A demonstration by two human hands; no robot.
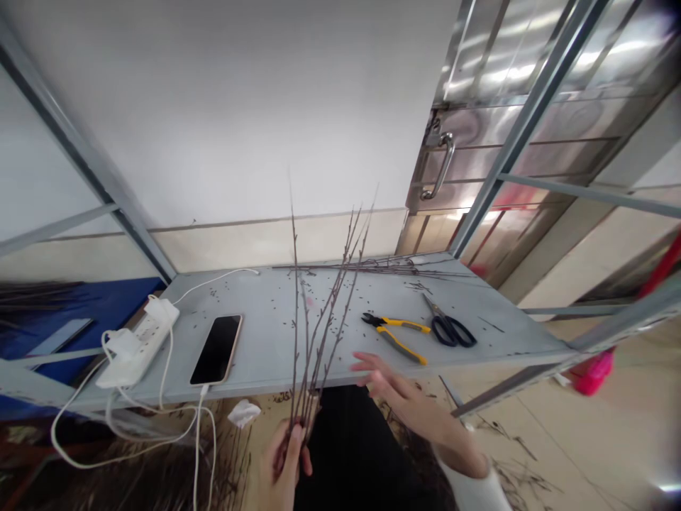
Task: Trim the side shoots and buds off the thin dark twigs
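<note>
Gripping thin twigs (294,319) in the left hand (284,458), the person holds the open right hand (409,397) near yellow pliers (399,323), with more twigs (372,267) on the shelf (266,341).

Bright, flat light is flooding the scene, glare is streaking across the stainless steel door (511,92), wide-angle distortion is bowing the metal rack uprights (85,160), and the bare twigs (295,319) are showing fairly sharp, casting barely any shadow
</note>
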